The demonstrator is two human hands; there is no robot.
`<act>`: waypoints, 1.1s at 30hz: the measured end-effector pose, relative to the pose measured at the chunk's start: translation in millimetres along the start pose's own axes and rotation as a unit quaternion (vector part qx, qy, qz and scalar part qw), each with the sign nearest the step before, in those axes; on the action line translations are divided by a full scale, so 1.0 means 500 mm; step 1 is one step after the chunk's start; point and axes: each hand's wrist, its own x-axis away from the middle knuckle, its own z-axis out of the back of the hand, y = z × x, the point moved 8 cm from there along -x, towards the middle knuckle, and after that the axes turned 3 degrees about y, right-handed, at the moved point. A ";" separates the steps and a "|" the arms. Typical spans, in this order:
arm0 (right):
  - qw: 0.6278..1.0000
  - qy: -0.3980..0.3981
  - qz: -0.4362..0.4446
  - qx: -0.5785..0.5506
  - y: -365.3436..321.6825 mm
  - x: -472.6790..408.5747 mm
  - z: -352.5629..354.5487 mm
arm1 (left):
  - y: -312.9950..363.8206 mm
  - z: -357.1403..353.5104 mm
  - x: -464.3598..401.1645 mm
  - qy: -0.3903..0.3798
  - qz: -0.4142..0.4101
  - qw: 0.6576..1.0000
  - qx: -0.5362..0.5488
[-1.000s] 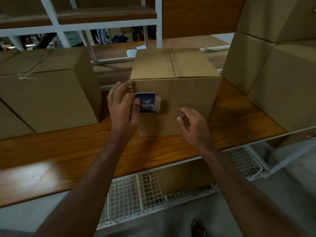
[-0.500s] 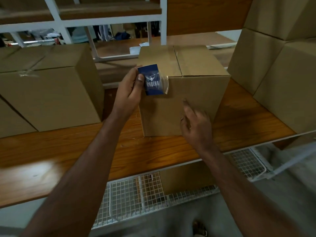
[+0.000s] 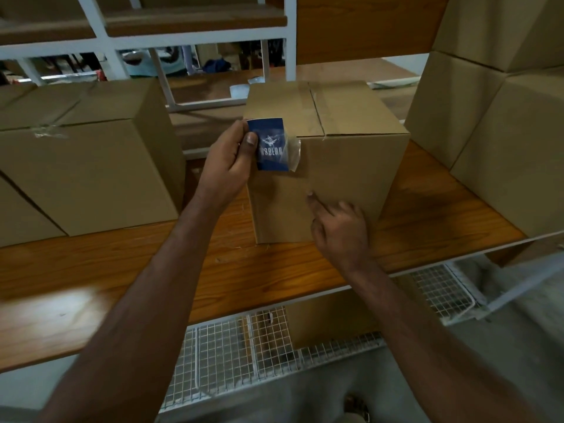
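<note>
A taped brown cardboard box (image 3: 345,166) stands in the middle of the wooden bench (image 3: 213,270). My left hand (image 3: 227,161) pinches a small blue label with white print (image 3: 271,145), held against the box's upper front-left corner; a clear film edge sticks out on the label's right side. My right hand (image 3: 338,227) is low in front of the box, its index finger stretched out and touching the front face, the other fingers curled.
Another closed box (image 3: 91,166) sits at the left, and stacked boxes (image 3: 500,117) stand at the right. A white shelf frame (image 3: 195,35) rises behind. Below the bench's front edge hangs a wire mesh rack (image 3: 244,346) holding a box.
My left hand lifted the blue label from the box's front face up to its top front edge. My right hand drew back slightly and lower, index finger still on the front.
</note>
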 end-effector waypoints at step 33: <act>0.997 -0.036 -0.035 0.056 -0.028 0.002 -0.027 | 0.009 -0.009 0.000 0.009 -0.011 1.000 0.011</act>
